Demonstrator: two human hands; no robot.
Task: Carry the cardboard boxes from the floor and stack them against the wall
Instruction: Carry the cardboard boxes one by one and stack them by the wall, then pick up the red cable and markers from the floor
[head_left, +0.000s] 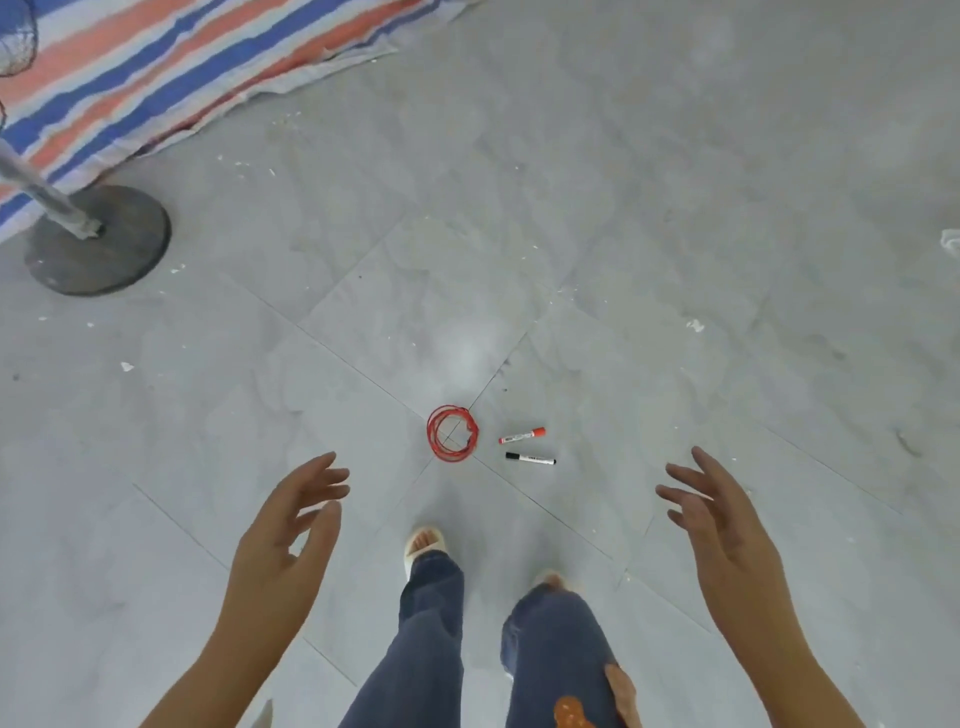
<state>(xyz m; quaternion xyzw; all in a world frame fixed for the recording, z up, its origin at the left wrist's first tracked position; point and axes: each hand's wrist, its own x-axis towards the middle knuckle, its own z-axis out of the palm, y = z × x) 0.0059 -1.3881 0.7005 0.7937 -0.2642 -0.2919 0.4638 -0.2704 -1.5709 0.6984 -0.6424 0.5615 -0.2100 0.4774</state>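
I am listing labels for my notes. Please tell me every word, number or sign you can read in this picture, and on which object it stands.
None can be read.
Red-capped marker: dark print on the barrel, too blurred to read.
Black-capped marker: dark print on the barrel, too blurred to read.

Left hand (283, 535) and right hand (727, 525) reach forward, fingers (685, 480) spread, empty.
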